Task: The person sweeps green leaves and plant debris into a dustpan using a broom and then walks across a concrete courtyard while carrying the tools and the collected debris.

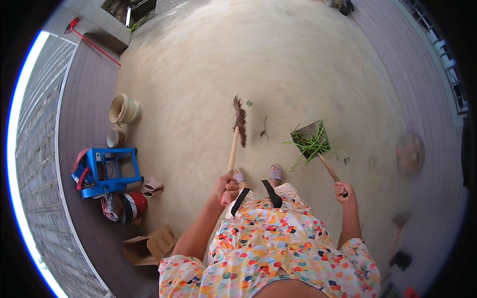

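Note:
My left hand [224,187] grips the wooden handle of a broom [233,151], near its pinkish end. The brown bristle head [239,119] is in front of my feet, over the concrete floor. With my right hand [343,192] I hold the wooden handle of a dustpan [308,131], off to my right. Green plant stems [315,140] are heaped in the pan, and some hang over its edges. Between broom and dustpan a thin dark twig [264,130] lies on the floor. Close to the bristles is a small green leaf [249,103].
Along the left wall stand a large bucket [128,109], a smaller pot [116,138], a blue metal frame [111,169], pink boots [152,186], a red-and-black drum [134,206] and an open cardboard box [158,246]. A red-handled tool [95,44] leans farther up. Dark scraps [346,160] lie right of the dustpan.

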{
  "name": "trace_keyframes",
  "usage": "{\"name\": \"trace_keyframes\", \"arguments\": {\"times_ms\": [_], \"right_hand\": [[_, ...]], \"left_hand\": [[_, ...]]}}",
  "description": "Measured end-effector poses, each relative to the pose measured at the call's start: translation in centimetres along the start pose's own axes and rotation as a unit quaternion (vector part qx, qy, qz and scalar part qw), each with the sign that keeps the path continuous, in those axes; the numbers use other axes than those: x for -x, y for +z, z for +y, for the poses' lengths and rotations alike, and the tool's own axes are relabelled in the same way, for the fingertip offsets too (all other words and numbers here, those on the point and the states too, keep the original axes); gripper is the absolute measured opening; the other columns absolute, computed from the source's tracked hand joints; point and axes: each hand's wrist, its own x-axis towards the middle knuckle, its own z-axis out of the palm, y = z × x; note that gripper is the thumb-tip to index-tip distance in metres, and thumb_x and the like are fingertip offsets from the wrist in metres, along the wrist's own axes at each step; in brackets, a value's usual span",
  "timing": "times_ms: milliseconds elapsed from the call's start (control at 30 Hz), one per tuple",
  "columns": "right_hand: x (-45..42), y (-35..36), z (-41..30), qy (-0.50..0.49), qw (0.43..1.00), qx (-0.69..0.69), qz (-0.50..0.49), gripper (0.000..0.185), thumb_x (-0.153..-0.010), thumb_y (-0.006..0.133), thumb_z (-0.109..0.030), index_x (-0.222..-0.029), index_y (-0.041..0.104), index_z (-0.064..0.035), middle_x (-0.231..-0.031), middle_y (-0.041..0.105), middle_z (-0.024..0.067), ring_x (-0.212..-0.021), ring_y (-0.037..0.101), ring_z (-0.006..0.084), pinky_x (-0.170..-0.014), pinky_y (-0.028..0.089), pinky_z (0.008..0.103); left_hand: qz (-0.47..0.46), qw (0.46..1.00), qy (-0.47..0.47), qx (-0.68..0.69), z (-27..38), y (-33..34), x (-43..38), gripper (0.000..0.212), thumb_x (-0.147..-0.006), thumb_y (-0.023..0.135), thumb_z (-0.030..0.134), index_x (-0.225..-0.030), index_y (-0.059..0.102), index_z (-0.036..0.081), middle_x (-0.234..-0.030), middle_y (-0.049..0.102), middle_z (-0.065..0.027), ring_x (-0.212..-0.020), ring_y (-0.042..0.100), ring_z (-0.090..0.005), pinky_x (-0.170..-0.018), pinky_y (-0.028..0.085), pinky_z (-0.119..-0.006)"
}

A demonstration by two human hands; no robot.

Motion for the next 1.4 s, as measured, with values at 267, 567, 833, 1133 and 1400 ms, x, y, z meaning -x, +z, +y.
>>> {"name": "trace_keyframes", "arguments": {"times_ms": [267, 567, 833, 1133, 1400], "right_hand": [[-1.8, -2.4, -1.9, 0.05, 0.999, 0.0, 0.002, 0.013, -0.073, 0.042, -0.008, -0.062, 0.037, -0.0015, -0.041, 0.037, -0.0021, -0.032, 0.036, 0.0036, -0.028, 0.032, 0.0139], [-2.2, 2.2, -2.8, 0.062, 0.994, 0.069, 0.049, 0.018, -0.074, 0.037, -0.009, -0.056, 0.035, -0.0076, -0.041, 0.032, -0.0046, -0.031, 0.03, 0.0022, -0.027, 0.027, 0.0131], [-2.6, 6.3, -4.5, 0.083, 0.984, 0.127, 0.09, 0.022, -0.072, 0.04, -0.004, -0.053, 0.03, -0.0085, -0.04, 0.032, -0.004, -0.03, 0.031, 0.0026, -0.026, 0.026, 0.0134], [-5.8, 8.5, -7.3, 0.13, 0.959, 0.231, 0.099, 0.024, -0.072, 0.041, -0.004, -0.052, 0.028, -0.0094, -0.04, 0.033, -0.004, -0.03, 0.031, 0.0021, -0.026, 0.026, 0.0124], [-8.6, 11.3, -7.4, 0.147, 0.939, 0.3, 0.082, 0.025, -0.071, 0.041, -0.004, -0.05, 0.028, -0.0097, -0.039, 0.033, -0.004, -0.029, 0.03, 0.0023, -0.026, 0.027, 0.0127]], "left_hand": [[0.25, 0.84, 0.124, -0.465, -0.1, 3.5, 2.2, 0.012, -0.061, 0.043, 0.003, -0.052, 0.036, 0.005, -0.04, 0.035, -0.0009, -0.03, 0.034, -0.0083, -0.027, 0.03, -0.023], [0.267, 0.669, 0.185, -0.668, 11.4, 5.5, -8.0, 0.007, -0.055, 0.041, 0.002, -0.051, 0.04, -0.003, -0.043, 0.044, -0.0101, -0.032, 0.041, -0.0178, -0.029, 0.032, -0.029], [0.273, 0.583, 0.062, -0.763, 6.4, 3.1, -4.2, 0.013, -0.059, 0.038, 0.002, -0.053, 0.045, -0.008, -0.043, 0.046, -0.0121, -0.033, 0.046, -0.0201, -0.032, 0.036, -0.032], [0.32, 0.748, 0.044, -0.58, -0.2, 2.1, 6.2, 0.008, -0.059, 0.049, 0.004, -0.058, 0.043, 0.0, -0.046, 0.043, -0.005, -0.032, 0.04, -0.0119, -0.029, 0.032, -0.025], [0.344, 0.828, 0.116, -0.429, 0.0, 0.9, 6.4, 0.009, -0.06, 0.048, 0.002, -0.056, 0.04, 0.001, -0.045, 0.041, -0.0048, -0.031, 0.039, -0.0109, -0.027, 0.032, -0.026]]}}
